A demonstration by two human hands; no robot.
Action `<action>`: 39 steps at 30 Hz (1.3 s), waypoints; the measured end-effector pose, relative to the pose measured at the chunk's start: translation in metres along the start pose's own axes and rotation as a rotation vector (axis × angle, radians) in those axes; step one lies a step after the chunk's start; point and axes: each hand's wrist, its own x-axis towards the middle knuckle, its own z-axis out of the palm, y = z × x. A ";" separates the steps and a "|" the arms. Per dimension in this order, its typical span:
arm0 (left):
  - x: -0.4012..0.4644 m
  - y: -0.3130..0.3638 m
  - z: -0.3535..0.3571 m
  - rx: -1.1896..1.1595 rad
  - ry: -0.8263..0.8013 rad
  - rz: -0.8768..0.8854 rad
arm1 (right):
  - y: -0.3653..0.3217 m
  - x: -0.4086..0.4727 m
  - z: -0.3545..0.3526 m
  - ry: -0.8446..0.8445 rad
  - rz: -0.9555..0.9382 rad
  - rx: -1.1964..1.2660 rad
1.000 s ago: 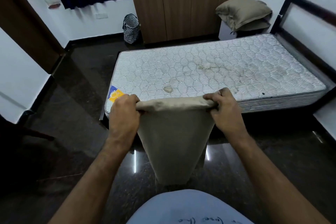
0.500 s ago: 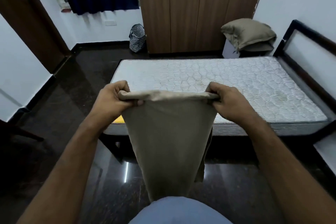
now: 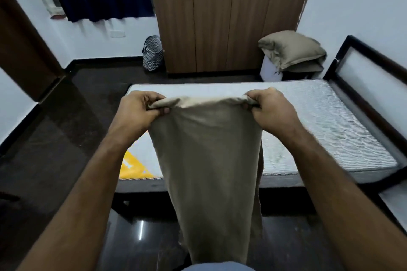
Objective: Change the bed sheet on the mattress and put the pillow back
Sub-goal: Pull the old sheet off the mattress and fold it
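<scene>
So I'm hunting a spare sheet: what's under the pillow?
The pillow lies on folded tan cloth, atop something white. What that is stays hidden.

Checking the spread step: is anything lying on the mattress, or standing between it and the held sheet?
Nothing visible. The sheet hangs from both hands, left and right, in front of the bare mattress. The pillow sits off the bed beside the wardrobe.

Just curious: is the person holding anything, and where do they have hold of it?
Yes: a folded beige sheet. The left hand and right hand grip its top edge, one at each end.
</scene>
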 end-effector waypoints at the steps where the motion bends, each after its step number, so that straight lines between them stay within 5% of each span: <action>1: 0.021 -0.002 -0.002 -0.046 -0.024 0.002 | 0.000 0.018 -0.003 -0.002 0.010 -0.015; 8: 0.189 0.012 -0.021 -0.083 -0.041 0.080 | -0.004 0.176 -0.032 0.038 0.091 -0.087; 21: 0.373 0.067 -0.028 0.210 0.306 0.341 | -0.005 0.372 -0.059 0.343 0.069 0.158; 27: 0.360 0.013 -0.002 0.297 0.073 0.161 | 0.030 0.332 -0.016 0.217 0.043 0.186; 39: 0.156 -0.160 0.115 0.283 -0.506 -0.264 | 0.140 0.082 0.181 -0.441 0.300 -0.134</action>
